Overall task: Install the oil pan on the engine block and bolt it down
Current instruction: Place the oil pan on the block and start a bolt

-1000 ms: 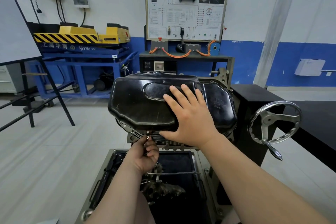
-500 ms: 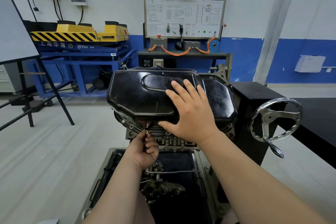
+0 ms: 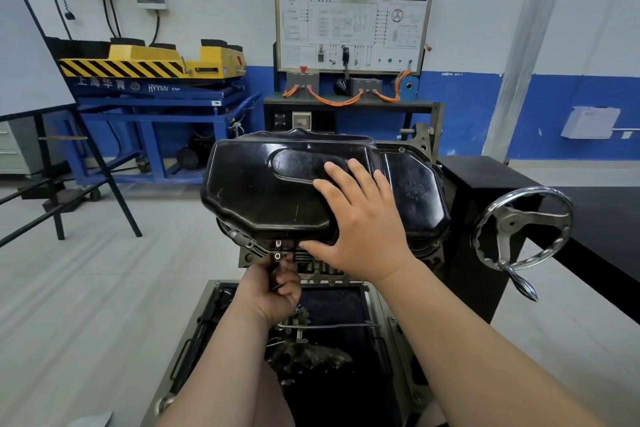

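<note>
The oil pan (image 3: 277, 191) sits upside down on the engine block (image 3: 313, 265), its black underside facing up and its long axis running left to right. The pan and both hands hide most of the block, leaving only a finned strip under the near flange. The pan's left end juts over bare floor, and its right end is close to the stand (image 3: 485, 211) and handwheel (image 3: 523, 229). The right hand (image 3: 363, 229) lies flat on the pan with fingers straight and spread, thumb along the near lower edge. The left hand (image 3: 273, 291) is curled below the flange, pinching a small bolt (image 3: 277, 256) up against it. I cannot tell whether the bolt has entered its hole.
</note>
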`<state>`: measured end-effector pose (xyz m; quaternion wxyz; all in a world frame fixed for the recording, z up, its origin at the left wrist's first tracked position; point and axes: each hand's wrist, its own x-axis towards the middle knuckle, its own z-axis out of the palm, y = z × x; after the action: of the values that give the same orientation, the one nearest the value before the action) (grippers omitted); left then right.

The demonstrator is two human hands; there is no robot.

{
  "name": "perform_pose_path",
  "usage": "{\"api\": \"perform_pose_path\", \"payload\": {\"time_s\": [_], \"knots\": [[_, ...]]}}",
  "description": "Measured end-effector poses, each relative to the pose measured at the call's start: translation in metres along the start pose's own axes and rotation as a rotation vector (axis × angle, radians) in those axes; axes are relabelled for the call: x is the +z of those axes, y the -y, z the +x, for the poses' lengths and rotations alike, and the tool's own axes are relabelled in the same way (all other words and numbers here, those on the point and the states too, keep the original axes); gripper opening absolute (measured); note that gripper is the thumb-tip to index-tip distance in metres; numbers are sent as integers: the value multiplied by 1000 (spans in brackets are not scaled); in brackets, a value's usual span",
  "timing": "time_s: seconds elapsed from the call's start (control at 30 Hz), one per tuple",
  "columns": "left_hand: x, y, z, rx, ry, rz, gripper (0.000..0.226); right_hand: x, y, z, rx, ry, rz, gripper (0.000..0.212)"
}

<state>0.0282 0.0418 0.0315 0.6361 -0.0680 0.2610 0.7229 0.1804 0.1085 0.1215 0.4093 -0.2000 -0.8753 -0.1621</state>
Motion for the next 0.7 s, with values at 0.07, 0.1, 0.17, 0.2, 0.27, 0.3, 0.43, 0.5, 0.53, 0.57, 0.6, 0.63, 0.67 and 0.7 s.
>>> {"api": "perform_pose_path", "payload": {"time_s": [0.07,0.1,0.17,0.2,0.27,0.3,0.43,0.5,0.53,0.57,0.6,0.63,0.67,0.7], "knots": [[1,-3,-1,11,-10,27,29,1,0,0,1,-3,-1,81],[2,-4,-1,25,-22,34,27,1,0,0,2,-3,-1,81],[4,-4,0,41,-40,23,29,1,0,-1,2,0,-2,81],[4,-3,0,38,-45,13,32,1,0,-1,2,3,-5,81],[2,0,1,19,-46,15,35,1,0,-1,2,9,-12,82],[1,0,1,9,-45,25,36,2,0,-1,2,10,-13,82],[2,-3,-2,35,-66,63,27,2,-1,-3,7,7,-17,82],[4,-2,-2,43,-79,52,29,3,0,-4,9,16,-23,83],[3,-1,-2,41,-81,40,32,3,0,-5,9,18,-26,83],[3,1,-2,39,-81,34,36,3,1,-5,9,17,-27,83],[2,3,-1,39,-78,36,39,3,1,-6,7,18,-26,82],[0,6,-1,43,-78,45,43,3,1,-6,5,20,-21,82],[-3,10,-1,49,-83,58,47,3,1,-7,4,23,-17,81],[-5,15,-1,54,-97,73,49,2,1,-8,5,32,-15,81]]}}
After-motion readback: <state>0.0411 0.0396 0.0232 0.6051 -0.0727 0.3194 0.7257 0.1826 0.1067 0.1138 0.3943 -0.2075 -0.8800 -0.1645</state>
